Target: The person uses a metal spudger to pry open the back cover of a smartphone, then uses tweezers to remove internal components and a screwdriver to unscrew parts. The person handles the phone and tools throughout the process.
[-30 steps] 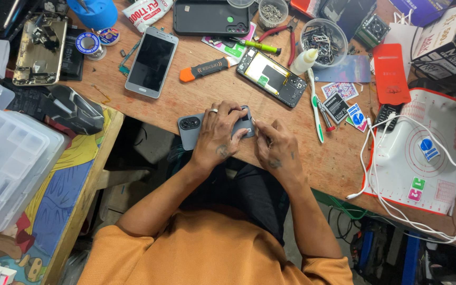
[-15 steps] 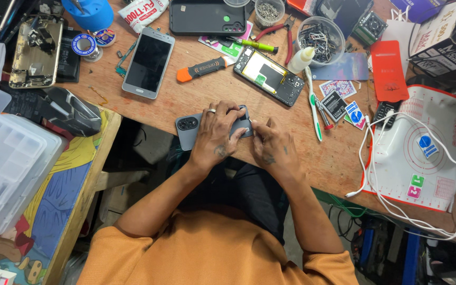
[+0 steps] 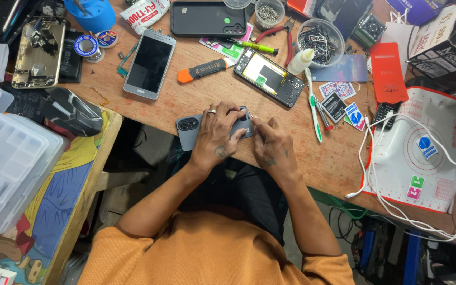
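Both hands, left hand [image 3: 217, 138] and right hand [image 3: 271, 145], are pressing down, gripping one grey phone [image 3: 191, 129] at frame centre; two more phones, a silver phone [image 3: 149, 63] and an opened phone [image 3: 269, 77], are lying above.

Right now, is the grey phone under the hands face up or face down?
Face down: the grey phone shows its camera cluster and plain back, with the left hand and right hand pressing it.

Phone repair workshop, small and crowded. Wooden tabletop [image 3: 196, 100] littered with handsets: an opened phone [image 3: 268, 77] with its insides bare at the far middle, a stripped gold chassis [image 3: 37, 53] far left, a silver phone [image 3: 149, 64] face up. Tools around them: orange pry tool [image 3: 203, 69], red-handled pliers [image 3: 282, 36], tubs of small metal parts [image 3: 319, 36], solder reels [image 3: 86, 46]. White silicone work mat [image 3: 428, 158] right; clear plastic parts boxes [image 3: 6, 169] left.
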